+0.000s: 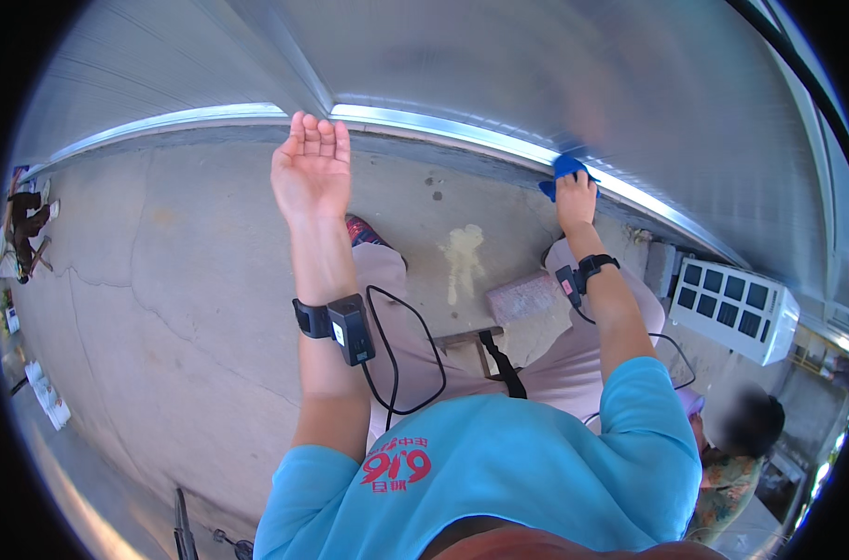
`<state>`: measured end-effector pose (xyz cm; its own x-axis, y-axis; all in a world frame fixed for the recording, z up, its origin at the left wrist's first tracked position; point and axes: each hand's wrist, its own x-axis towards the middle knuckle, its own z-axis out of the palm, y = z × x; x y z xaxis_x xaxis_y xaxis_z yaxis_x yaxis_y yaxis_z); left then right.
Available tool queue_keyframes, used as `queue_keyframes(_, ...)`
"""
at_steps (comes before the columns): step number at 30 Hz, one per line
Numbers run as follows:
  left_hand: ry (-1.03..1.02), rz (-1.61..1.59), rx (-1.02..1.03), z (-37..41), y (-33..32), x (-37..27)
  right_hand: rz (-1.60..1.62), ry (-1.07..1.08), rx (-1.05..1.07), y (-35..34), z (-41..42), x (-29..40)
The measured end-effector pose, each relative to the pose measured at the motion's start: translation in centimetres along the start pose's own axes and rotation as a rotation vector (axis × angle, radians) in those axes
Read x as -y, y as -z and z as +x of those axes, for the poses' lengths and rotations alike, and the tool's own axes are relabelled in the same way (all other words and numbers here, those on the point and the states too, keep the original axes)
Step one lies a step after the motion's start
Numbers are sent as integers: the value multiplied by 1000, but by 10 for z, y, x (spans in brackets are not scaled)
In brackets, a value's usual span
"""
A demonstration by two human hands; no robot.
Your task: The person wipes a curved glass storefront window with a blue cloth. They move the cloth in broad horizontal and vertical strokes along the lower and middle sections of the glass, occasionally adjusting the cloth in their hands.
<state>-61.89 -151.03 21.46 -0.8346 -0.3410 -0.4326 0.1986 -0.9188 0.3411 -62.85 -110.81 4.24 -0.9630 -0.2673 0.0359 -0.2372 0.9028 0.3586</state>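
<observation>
My right hand (575, 199) grips a bunched blue cloth (571, 168). The cloth touches the shiny metal bottom rail (634, 192) of a translucent panel wall (536, 63). My left hand (312, 164) is raised with its palm turned up, and nothing lies in it. Its fingers are slightly curled, close to the upright metal post (281, 52) between two panels; whether they touch it I cannot tell. Each forearm wears a black strapped device, the left one (351, 329) and the right one (571, 280), with a cable running from it.
A white slotted unit (736, 301) stands against the wall at right. A reddish brick or block (522, 297) lies on the concrete floor (207, 280) between my legs, near a pale stain (463, 255). Behind me at right is another person (729, 483). White containers (46, 395) stand far left.
</observation>
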Motion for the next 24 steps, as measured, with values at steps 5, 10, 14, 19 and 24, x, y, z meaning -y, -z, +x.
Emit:
queue_keyframes(5,-5,64,14,5,1,7,709,-709,196,-39,-33,-34)
queue_keyframes(10,32,277,90,16,11,21,1973,-824,220,8,-59,-16)
queue_keyframes(14,251,703,233,11,28,52,2347,-782,202,118,-63,6)
queue_keyframes(19,494,1050,570,-58,31,114,2441,-587,72,165,-71,10)
queue_keyframes(24,547,1071,774,-125,33,143,2284,-503,-246,196,-79,32)
